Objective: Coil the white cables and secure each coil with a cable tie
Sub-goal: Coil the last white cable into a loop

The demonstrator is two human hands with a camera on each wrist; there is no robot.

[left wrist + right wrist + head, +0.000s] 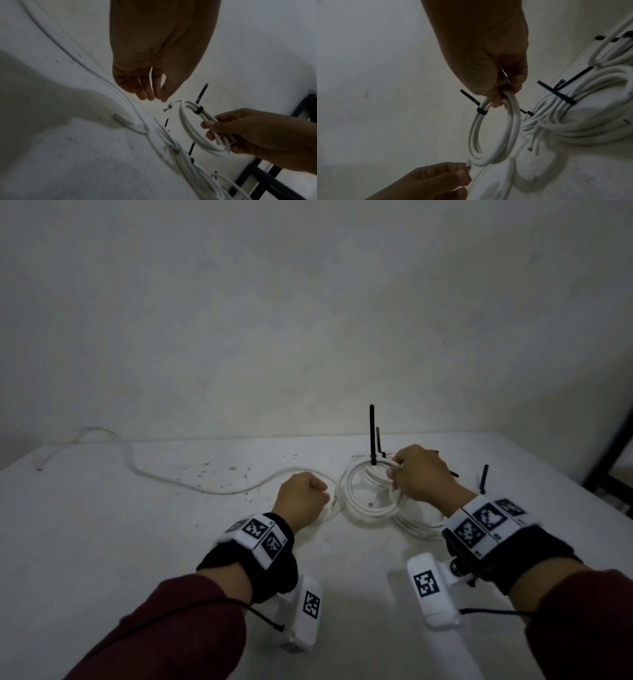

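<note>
Above the worktop [137, 542], the right hand [423, 474] grips a tied coil [496, 135] by its rim, while the left hand [303, 496], fingers curled together, holds nothing beside it.

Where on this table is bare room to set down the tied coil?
Bare white table lies near-left, below the loose white cable and left of the left hand. Crowded around the right hand: tied white coils with black cable ties.
</note>
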